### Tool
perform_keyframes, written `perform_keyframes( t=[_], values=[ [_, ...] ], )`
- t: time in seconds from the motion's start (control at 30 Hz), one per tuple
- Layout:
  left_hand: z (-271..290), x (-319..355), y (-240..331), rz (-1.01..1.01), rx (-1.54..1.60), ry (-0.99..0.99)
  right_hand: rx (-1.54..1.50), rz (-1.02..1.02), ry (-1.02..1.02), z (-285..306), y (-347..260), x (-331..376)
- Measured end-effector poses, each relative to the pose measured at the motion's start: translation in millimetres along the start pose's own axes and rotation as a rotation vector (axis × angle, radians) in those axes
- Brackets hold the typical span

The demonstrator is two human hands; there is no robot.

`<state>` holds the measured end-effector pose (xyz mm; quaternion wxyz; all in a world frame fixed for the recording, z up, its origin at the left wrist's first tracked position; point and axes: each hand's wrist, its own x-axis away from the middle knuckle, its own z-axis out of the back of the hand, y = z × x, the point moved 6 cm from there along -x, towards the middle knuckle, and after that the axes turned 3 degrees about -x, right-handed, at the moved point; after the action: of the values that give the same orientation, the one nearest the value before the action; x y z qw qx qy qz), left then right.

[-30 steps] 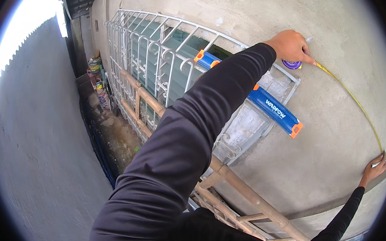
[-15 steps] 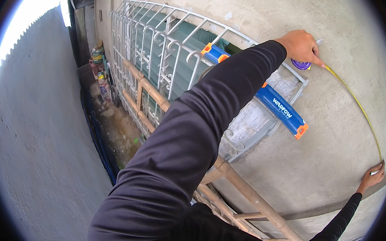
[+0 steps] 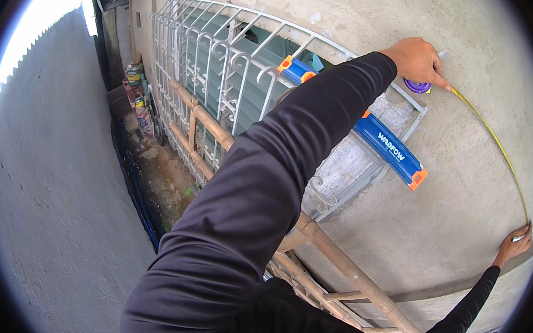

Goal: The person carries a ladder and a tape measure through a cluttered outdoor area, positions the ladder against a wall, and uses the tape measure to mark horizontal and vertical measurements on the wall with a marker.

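Observation:
My left hand point(image 3: 415, 60) is closed on a tape measure with a purple case point(image 3: 416, 87), held near the plastered wall beside the window grille's upper right corner. From the case, the yellow tape blade point(image 3: 489, 131) runs in a curve down to the right. At its far end my right hand point(image 3: 514, 243) pinches the blade low on the wall, with a small white thing showing at its fingers that I cannot make out. A blue spirit level with orange ends point(image 3: 388, 146) rests at the grille, its middle hidden behind my left forearm.
A white metal window grille point(image 3: 232, 74) stands out from the wall point(image 3: 455, 237). A bamboo ladder point(image 3: 357, 280) runs below my arms. On the left rises a grey wall point(image 3: 55, 173), with a narrow passage point(image 3: 158, 167) between and sacks point(image 3: 135, 78) farther back. A dark round object sits at the right rim.
Both hands keep their holds on the tape, and the left has shifted only a hair. Behind the grille, the green sheet in the window has moved, baring a dark gap.

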<state>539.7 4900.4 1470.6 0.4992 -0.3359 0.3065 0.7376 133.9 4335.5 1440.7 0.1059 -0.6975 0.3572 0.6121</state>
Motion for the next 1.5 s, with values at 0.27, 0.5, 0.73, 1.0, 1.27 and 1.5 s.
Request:
perform_keyframes(
  t=[0.27,0.5,0.73,1.0,1.27,1.5],
  values=[
    [-0.5,0.4,-0.8,0.000,0.001,-0.003,0.044,-0.058,-0.042,-7.4,8.8,4.5],
    [-1.0,-0.6,-1.7,-0.010,0.004,-0.013,0.008,-0.019,-0.009,-4.8,6.3,3.9],
    [-0.8,0.5,-1.6,0.001,0.004,-0.011,-0.018,-0.013,0.018,-1.7,3.5,2.5],
    [0.3,0.9,-1.4,-0.003,0.037,-0.015,-0.017,-0.033,-0.024,3.0,-4.7,-1.3],
    [-1.4,1.3,-2.0,-0.010,0.035,0.038,-0.046,0.007,0.012,12.8,-18.8,-9.5],
    [-2.2,-1.0,-2.6,-0.021,0.005,0.051,-0.034,-0.032,0.014,19.2,-27.8,-10.6]
  ],
)
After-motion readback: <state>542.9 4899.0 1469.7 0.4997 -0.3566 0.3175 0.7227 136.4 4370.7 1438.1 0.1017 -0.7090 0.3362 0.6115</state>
